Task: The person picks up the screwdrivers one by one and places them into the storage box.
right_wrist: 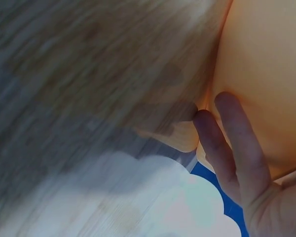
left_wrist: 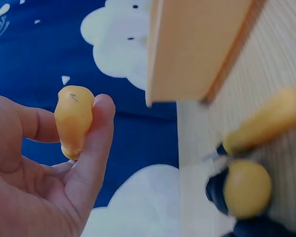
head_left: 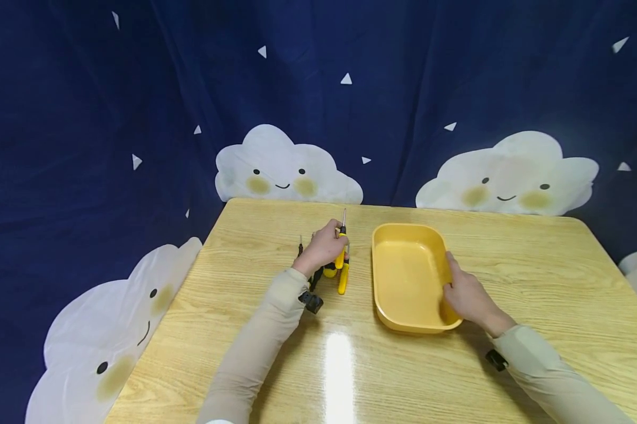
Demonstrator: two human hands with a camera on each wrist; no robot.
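My left hand (head_left: 324, 244) pinches a screwdriver (head_left: 341, 254) by its yellow handle, with the metal shaft pointing away toward the curtain. In the left wrist view the handle's butt end (left_wrist: 74, 116) shows between thumb and fingers. Beneath that hand lies a small cluster of tools, partly covered by it: another yellow-handled screwdriver (head_left: 343, 280), a stubby yellow-and-black handle (left_wrist: 247, 190) and a dark, thin-tipped tool (head_left: 300, 247). My right hand (head_left: 471, 297) grips the right wall of a yellow plastic bin (head_left: 408, 280), thumb inside and fingers (right_wrist: 244, 143) against the outside. Nothing lies inside the bin.
A light wood-grain table (head_left: 551, 282) carries the tools and the bin, with a bright glare strip in front. Behind and to the left hangs a dark blue curtain (head_left: 308, 88) printed with smiling clouds, close along the table's edges.
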